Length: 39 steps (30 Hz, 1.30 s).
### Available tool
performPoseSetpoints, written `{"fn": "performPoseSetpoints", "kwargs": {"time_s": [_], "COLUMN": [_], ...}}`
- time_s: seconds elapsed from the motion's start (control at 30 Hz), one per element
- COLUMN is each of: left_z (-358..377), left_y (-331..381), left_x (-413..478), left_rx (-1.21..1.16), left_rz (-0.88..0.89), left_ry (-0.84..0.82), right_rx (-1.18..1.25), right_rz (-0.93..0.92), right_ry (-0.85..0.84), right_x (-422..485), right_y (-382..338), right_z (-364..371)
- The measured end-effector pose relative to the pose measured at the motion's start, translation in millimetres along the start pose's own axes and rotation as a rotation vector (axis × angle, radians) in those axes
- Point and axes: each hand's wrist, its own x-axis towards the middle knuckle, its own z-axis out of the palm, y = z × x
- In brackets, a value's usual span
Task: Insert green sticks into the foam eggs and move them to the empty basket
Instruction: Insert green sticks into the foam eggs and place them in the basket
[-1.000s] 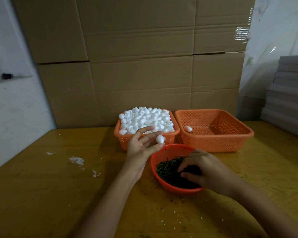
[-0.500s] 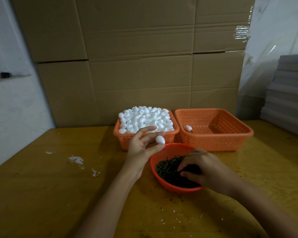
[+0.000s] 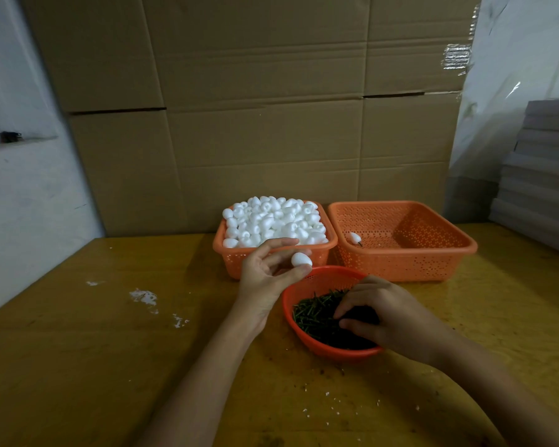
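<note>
Right now, pinching one foam egg (image 3: 301, 259) between thumb and fingertips of the left hand (image 3: 263, 282), just above the far left rim of the bowl (image 3: 333, 352). Reaching into that bowl with the right hand (image 3: 391, 314), fingers (image 3: 349, 301) curled down over the heap of green sticks (image 3: 313, 314); cannot tell whether gripping a stick or none, too dark and cluttered there. Beyond the bowl to the left, a full basket (image 3: 236, 267) heaped with bare eggs; beyond the bowl to the right, a second basket (image 3: 400, 264) holding just one finished egg (image 3: 355, 237), stick poking out, at the corner nearest the bowl.

Seemingly early in the job, at the step of picking a stick. Could lift a tangled clump instead of a single stick and scatter spares over the surface (image 3: 110, 350) beside the bowl. Could tip the bowl by leaning on its near rim with the wrist. Could dent or split the egg by squeezing harder, or by driving a stick in off-centre and out through the side. Could lose the egg, held only at the fingertips, and send it rolling left of the bowl among the white crumbs (image 3: 142, 296).
</note>
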Motion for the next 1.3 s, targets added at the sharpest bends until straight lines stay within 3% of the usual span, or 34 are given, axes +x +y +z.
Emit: {"fn": "performPoseSetpoints", "kwargs": {"time_s": [0.97,1.3], "left_z": [4.0,3.2], "left_y": [0.7,-0.7], "left_x": [0.7,2.3], "left_rx": [-0.262,-0.161], "left_rz": [-0.027,0.016], "left_ry": [0.043,0.035], "right_rx": [-0.002,-0.004], "right_rz": [-0.007,-0.009], "right_ry": [0.005,0.008], "right_x": [1.2,0.7], "right_y": [3.1,3.4], "right_z": [2.8,3.5]}}
